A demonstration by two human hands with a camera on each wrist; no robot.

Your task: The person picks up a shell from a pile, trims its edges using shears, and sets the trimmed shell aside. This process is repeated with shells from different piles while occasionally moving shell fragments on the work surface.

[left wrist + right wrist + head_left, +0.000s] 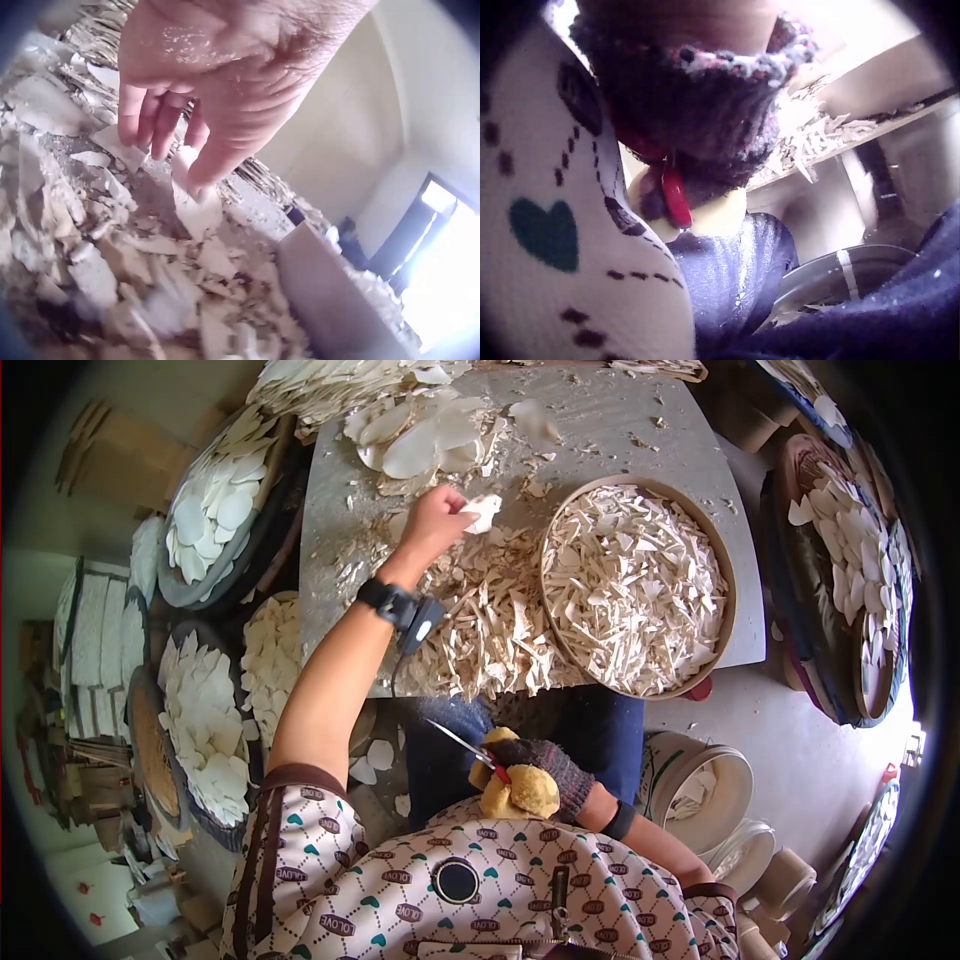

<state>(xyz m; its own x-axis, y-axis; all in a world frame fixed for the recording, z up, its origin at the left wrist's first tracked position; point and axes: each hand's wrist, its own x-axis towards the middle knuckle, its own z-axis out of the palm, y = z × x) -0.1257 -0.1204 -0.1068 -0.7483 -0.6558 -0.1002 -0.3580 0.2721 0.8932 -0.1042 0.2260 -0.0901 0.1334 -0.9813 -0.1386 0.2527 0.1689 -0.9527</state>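
Note:
My bare left hand is over the littered table, pinching a thin white flake between thumb and fingers. In the left wrist view that flake hangs from the thumb tip above loose chips. Low at my lap, my right hand wears a dark knitted glove with yellow coverings on its fingers. It grips a red-handled tool with a thin, pointed metal blade directed up and left. The right wrist view shows part of the red handle; the glove hides the rest.
A round tray full of white slivers sits on the table's right side. Chip heaps lie beside it, with larger white discs farther back. Trays of flakes stand at left and right. Buckets are on the floor at right.

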